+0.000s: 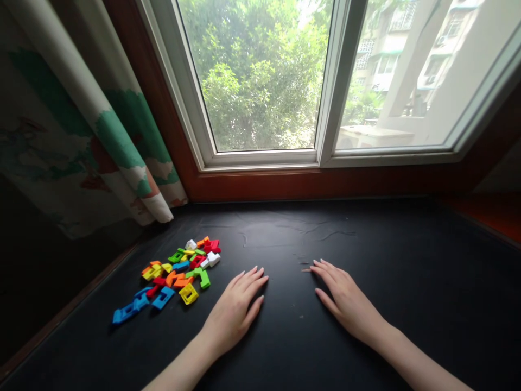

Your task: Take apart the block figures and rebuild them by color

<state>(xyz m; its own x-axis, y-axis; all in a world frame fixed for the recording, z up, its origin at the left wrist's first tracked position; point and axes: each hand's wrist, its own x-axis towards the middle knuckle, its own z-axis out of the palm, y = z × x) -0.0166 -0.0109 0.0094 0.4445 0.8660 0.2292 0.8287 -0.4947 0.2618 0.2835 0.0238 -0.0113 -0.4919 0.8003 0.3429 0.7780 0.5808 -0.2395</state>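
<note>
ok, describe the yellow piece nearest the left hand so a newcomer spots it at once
Start at the curtain on the left; below it a pile of pieces lies on the black surface. The yellow piece sits at the pile's near edge, closest to the left hand, a yellow open frame beside a blue piece.

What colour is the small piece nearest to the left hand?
Yellow: the small piece lies just beside the left hand, seen in the head view.

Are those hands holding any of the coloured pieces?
No. Both the left hand and right hand lie flat, open and empty on the black cloth.
</note>
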